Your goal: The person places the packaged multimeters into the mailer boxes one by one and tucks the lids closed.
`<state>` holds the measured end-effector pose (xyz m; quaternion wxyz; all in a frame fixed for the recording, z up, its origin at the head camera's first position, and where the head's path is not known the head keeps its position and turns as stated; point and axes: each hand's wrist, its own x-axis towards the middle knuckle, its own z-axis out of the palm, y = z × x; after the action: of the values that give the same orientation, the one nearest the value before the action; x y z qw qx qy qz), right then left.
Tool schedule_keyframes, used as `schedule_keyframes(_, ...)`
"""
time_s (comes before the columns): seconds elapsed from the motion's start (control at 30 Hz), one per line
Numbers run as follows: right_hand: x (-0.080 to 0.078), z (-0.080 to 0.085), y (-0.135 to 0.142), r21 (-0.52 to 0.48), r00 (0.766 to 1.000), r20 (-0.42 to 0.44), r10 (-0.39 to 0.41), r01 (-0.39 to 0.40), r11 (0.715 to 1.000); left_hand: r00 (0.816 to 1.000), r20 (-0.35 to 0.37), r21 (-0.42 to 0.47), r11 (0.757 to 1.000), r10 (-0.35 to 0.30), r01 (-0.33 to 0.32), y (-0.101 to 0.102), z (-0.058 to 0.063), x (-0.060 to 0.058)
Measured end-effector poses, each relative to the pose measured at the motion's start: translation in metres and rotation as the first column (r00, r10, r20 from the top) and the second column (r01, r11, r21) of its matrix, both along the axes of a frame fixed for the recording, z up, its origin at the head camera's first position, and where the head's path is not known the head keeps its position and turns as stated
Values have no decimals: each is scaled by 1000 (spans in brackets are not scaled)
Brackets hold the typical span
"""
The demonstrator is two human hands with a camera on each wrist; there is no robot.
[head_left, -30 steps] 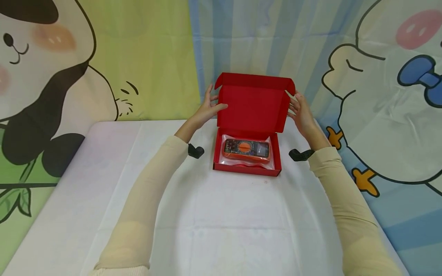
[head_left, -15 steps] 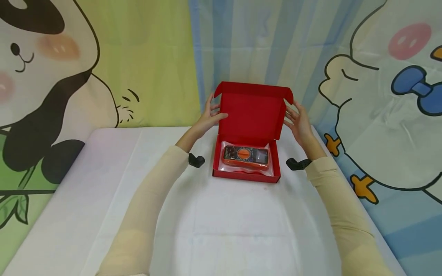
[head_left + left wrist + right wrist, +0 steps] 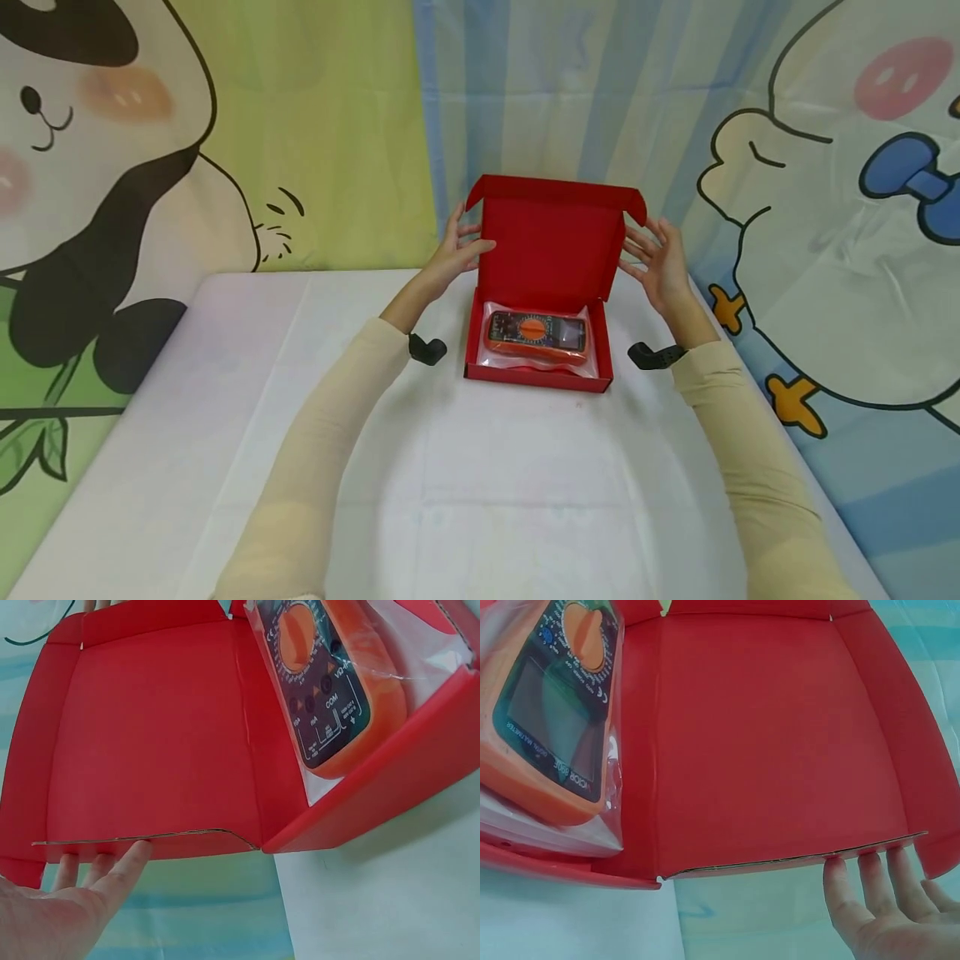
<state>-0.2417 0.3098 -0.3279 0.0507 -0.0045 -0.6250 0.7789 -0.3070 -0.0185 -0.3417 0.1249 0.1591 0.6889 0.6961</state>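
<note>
A red cardboard box [image 3: 471,367] stands on the table with its lid [image 3: 551,250] raised upright. Inside lies an orange digital multimeter [image 3: 534,332] with a dark face and round dial, wrapped in a clear plastic bag [image 3: 609,834]. My left hand [image 3: 450,254] touches the lid's left side flap with extended fingers [image 3: 124,868]. On the other side, my right hand [image 3: 663,267] has its straight fingers [image 3: 840,889] against the outside of the right side flap. The lid partly hides some fingertips in the wrist views.
A white cloth covers the table [image 3: 525,467]. Close behind the lid hangs a printed curtain [image 3: 525,92], with cartoon animals to the left and right. Black wrist cameras [image 3: 427,350] sit on both wrists.
The view tilts slightly. My right hand has shifted a little, its fingers a bit more spread beside the flap. My left hand and the raised lid stay nearly the same.
</note>
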Motion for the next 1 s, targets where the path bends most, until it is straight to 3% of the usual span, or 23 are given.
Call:
schedule_keyframes(0.37, 9, -3, 0, 19, 999, 29, -40, 40, 999, 1000, -20, -15, 1000, -7, 6, -3, -1, 8)
schedule_keyframes(0.63, 17, 3, -6, -6, 994, 61, -92, 92, 996, 995, -81, -11, 998, -63, 62, -1, 5, 15)
schedule_keyframes(0.83, 15, 7, -5, 111, 999, 12, -42, 41, 993, 995, -82, -38, 998, -58, 55, -4, 15, 11)
schedule_keyframes(1.0, 16, 7, -4, 188, 1000, 11, -20, 18, 982, 993, -102, -91, 995, -53, 43, -6, 15, 11)
